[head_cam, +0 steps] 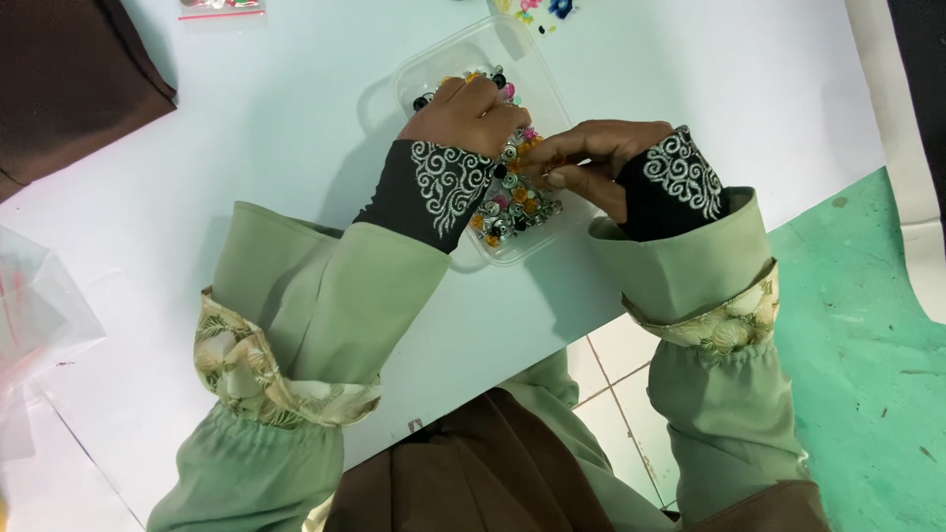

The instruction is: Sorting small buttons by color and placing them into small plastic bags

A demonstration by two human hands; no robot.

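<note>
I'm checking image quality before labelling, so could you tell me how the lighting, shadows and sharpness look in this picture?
Head view: even, soft light, no glare on the white table; faint shadows beside the clear plastic container and under the sleeves; left hand and right hand are fairly sharp, but the small beads blur together.

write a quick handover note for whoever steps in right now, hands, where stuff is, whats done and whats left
Left hand: reaching into the clear plastic tray, fingers down among the mixed beads; grip hidden.
Right hand: over the tray's right edge, fingertips pinched together by the beads; what they hold is too small to tell.
The tray sits on the white sheet, with more loose beads at the top edge.
Done: nothing visibly set aside.
Left: the tray looks nearly full of beads.
</note>
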